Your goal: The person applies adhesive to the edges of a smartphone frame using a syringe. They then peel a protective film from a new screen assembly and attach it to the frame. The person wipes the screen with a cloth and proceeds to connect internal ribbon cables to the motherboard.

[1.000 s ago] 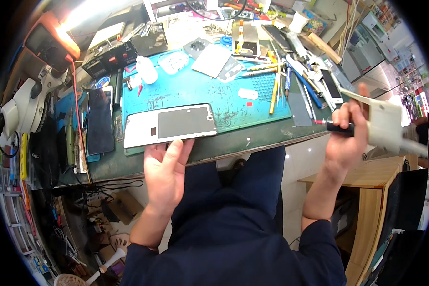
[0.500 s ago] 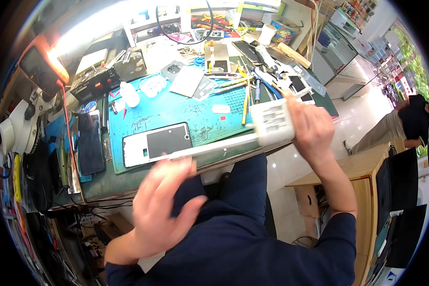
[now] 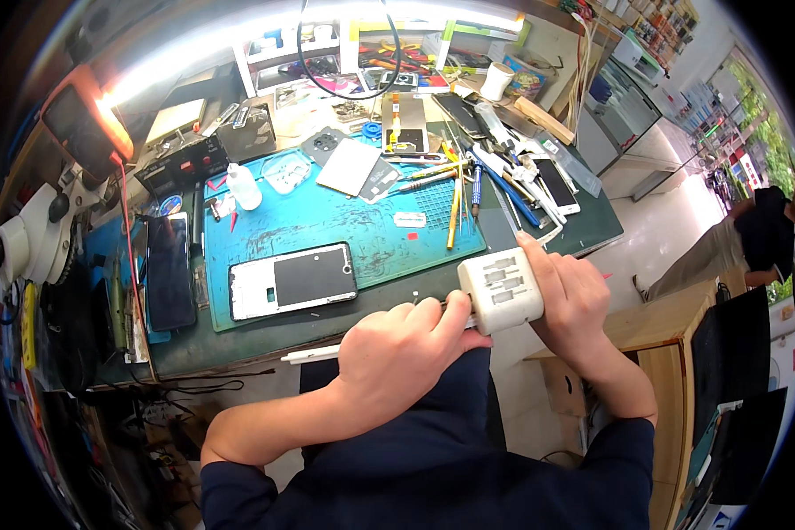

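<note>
A white cube-shaped power strip [image 3: 496,309] with socket slots on its upper face is held over the table's front edge. My right hand [image 3: 576,300] grips it from the right, the index finger stretched along its side. My left hand [image 3: 402,358] is closed around the folded white cord [image 3: 312,354] at the block's left side, and the doubled cord juts out to the left beyond the fist. Another bit of white cord [image 3: 552,233] curves up past my right fingertips. The part of the cord inside the fist is hidden.
A phone frame [image 3: 296,279] lies on the blue work mat [image 3: 327,216]. Behind my hands are a razor blade [image 3: 409,219], screwdrivers [image 3: 476,190], tweezers and loose phones. A dark phone [image 3: 170,274] lies left, near a dropper bottle [image 3: 244,187]. A wooden cabinet [image 3: 632,322] stands at right.
My left hand has moved up and right from an open pose and closed on the cord. My right hand has lowered with the power strip, which has turned slightly.
</note>
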